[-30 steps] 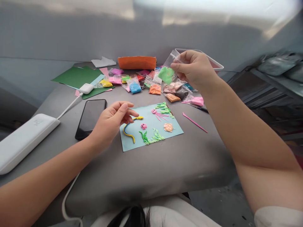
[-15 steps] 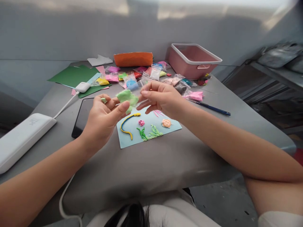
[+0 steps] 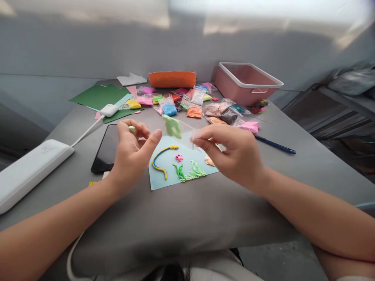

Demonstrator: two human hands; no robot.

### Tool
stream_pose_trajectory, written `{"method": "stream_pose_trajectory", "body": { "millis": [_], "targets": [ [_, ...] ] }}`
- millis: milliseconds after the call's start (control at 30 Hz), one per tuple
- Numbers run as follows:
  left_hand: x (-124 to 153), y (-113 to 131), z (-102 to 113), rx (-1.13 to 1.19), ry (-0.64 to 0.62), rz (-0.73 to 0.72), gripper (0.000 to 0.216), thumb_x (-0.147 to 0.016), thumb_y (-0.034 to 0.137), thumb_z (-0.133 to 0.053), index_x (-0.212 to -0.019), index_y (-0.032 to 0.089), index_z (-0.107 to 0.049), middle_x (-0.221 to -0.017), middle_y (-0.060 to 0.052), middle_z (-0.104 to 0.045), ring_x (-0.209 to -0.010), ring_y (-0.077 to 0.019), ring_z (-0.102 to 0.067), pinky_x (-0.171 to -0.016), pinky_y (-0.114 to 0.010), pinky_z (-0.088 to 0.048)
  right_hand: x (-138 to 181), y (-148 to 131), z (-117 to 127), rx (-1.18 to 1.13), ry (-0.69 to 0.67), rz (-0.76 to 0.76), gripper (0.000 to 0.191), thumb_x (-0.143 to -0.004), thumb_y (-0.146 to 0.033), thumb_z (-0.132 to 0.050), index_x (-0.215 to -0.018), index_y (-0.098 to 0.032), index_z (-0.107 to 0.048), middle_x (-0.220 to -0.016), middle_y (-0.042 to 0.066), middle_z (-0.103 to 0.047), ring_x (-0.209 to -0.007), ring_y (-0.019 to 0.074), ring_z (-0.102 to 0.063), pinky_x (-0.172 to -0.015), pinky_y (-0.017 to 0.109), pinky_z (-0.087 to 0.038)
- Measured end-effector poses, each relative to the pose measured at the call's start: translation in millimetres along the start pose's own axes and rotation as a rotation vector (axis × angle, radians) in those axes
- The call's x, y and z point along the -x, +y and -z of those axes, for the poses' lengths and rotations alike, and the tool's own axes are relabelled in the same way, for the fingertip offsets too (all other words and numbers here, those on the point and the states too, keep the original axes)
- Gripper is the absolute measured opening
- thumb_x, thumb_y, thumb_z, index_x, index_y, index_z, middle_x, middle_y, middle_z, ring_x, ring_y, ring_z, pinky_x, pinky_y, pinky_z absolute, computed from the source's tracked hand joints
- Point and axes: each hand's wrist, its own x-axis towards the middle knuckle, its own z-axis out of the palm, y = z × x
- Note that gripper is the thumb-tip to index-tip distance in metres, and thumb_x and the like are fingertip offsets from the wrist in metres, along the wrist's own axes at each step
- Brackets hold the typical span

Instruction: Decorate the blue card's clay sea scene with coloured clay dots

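Observation:
My right hand (image 3: 234, 150) pinches the edge of a clear plastic bag (image 3: 187, 130). Light green modelling clay (image 3: 172, 127) sits at the bag's far left end, blurred by motion. To the left, my left hand (image 3: 133, 152) is apart from the bag, its fingers curled around a small piece of light green clay (image 3: 132, 129). Under both hands lies a light blue card (image 3: 158, 183). It bears a yellow and blue clay eel (image 3: 158, 164), a pink clay figure (image 3: 179, 157) and green clay seaweed (image 3: 196, 168). A peach clay figure (image 3: 209, 160) is partly hidden by my right hand.
Several bags of coloured clay (image 3: 168, 108) lie across the back, near an orange case (image 3: 172, 79) and a pink basket (image 3: 249, 91). On the left are a phone (image 3: 104, 150), a white power strip (image 3: 35, 171) and green paper (image 3: 101, 95). A blue pen (image 3: 275, 144) lies right.
My right hand has drawn the bag of green clay away from my left hand, moving right and nearer. My left hand has let go of the bag and keeps the small green piece.

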Motion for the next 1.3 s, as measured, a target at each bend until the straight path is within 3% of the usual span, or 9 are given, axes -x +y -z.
{"method": "stream_pose_trajectory", "body": {
  "millis": [67, 167, 267, 467, 600, 767, 1000, 1233, 1300],
  "targets": [
    [7.0, 0.4, -1.9, 0.056, -0.166, -0.092, 0.039, -0.083, 0.03, -0.078, -0.087, 0.025, -0.039, -0.075, 0.006, -0.055, -0.065, -0.0105, -0.055, -0.061, -0.025, -0.05, 8.1, -7.3, -5.2, 0.163, 0.089, 0.209, 0.016, -0.092, -0.009, -0.064, -0.083, -0.02, -0.071, -0.083, 0.003, -0.078, -0.076, 0.0135, -0.071, -0.071, 0.025, -0.059],
    [20.7, 2.8, -5.9, 0.126, -0.375, -0.13, 0.034, -0.087, 0.024, -0.073, -0.089, 0.026, -0.039, -0.084, 0.004, -0.061, -0.077, -0.0128, -0.064, -0.069, -0.028, -0.057, 16.6, -10.5, -11.6, 0.208, 0.049, 0.288, 0.011, -0.092, -0.01, -0.067, -0.085, -0.018, -0.07, -0.079, 0.003, -0.076, -0.073, 0.0126, -0.071, -0.069, 0.022, -0.057],
    [29.5, 4.8, -8.1, 0.112, -0.407, -0.096, 0.039, -0.082, 0.02, -0.078, -0.089, 0.026, -0.04, -0.087, 0.005, -0.057, -0.082, -0.0124, -0.065, -0.075, -0.029, -0.06, 20.6, -5.7, -16.5, 0.177, -0.021, 0.286, 0.012, -0.094, -0.014, -0.065, -0.083, -0.017, -0.069, -0.077, 0.004, -0.075, -0.071, 0.0137, -0.071, -0.066, 0.023, -0.056],
    [28.4, 8.8, -4.8, 0.093, -0.478, 0.118, 0.041, -0.085, 0.024, -0.077, -0.085, 0.025, -0.036, -0.087, 0.003, -0.063, -0.081, -0.0125, -0.067, -0.066, -0.023, -0.058, 23.0, 3.5, -19.4, 0.134, -0.084, 0.315, 0.021, -0.096, -0.017, -0.064, -0.075, -0.018, -0.064, -0.074, 0.005, -0.074, -0.066, 0.0143, -0.068, -0.059, 0.025, -0.052],
    [25.3, 10.5, -4.5, 0.134, -0.469, 0.137, 0.041, -0.086, 0.026, -0.076, -0.082, 0.025, -0.035, -0.085, 0.002, -0.071, -0.07, -0.0129, -0.068, -0.064, -0.026, -0.058, 17.1, 5.7, -17.1, -0.018, -0.16, 0.23, 0.014, -0.094, -0.022, -0.07, -0.08, -0.019, -0.067, -0.071, 0.001, -0.073, -0.063, 0.0112, -0.063, -0.06, 0.023, -0.05],
    [21.7, 15.6, -5.2, 0.121, -0.391, 0.132, 0.047, -0.078, 0.03, -0.084, -0.079, 0.026, -0.037, -0.071, 0.005, -0.068, -0.07, -0.0184, -0.072, -0.061, -0.03, -0.058, 7.5, 7.7, -13.3, -0.148, -0.229, 0.129, 0.014, -0.09, -0.018, -0.073, -0.078, -0.018, -0.065, -0.068, -0.001, -0.067, -0.06, 0.0086, -0.056, -0.057, 0.021, -0.046],
    [15.4, 17.4, -2.3, 0.087, -0.386, 0.1, 0.046, -0.077, 0.019, -0.084, -0.081, 0.026, -0.038, -0.07, 0.008, -0.064, -0.071, -0.0156, -0.072, -0.061, -0.027, -0.058, 5.9, 7.3, -12.3, -0.161, -0.248, -0.012, 0.016, -0.092, -0.017, -0.065, -0.078, -0.019, -0.06, -0.07, -0.001, -0.062, -0.062, 0.0093, -0.052, -0.055, 0.022, -0.043],
    [19.8, 18.2, -1.1, -0.018, -0.399, 0.186, 0.047, -0.079, 0.022, -0.082, -0.082, 0.027, -0.035, -0.069, 0.007, -0.066, -0.069, -0.0167, -0.07, -0.056, -0.027, -0.055, 2.5, 4.4, -5.2, 0.021, -0.073, 0.011, 0.021, -0.092, -0.016, -0.06, -0.074, -0.022, -0.05, -0.069, 0.0, -0.056, -0.062, 0.0123, -0.049, -0.055, 0.027, -0.042],
    [20.9, 17.1, -1.3, -0.048, -0.344, 0.128, 0.048, -0.079, 0.023, -0.081, -0.083, 0.027, -0.034, -0.071, 0.006, -0.066, -0.069, -0.0169, -0.069, -0.061, -0.03, -0.058, 1.9, 2.8, -3.9, 0.046, -0.046, 0.015, 0.02, -0.092, -0.018, -0.061, -0.074, -0.022, -0.052, -0.069, 0.001, -0.058, -0.062, 0.0133, -0.05, -0.056, 0.029, -0.043]
  ]
}}
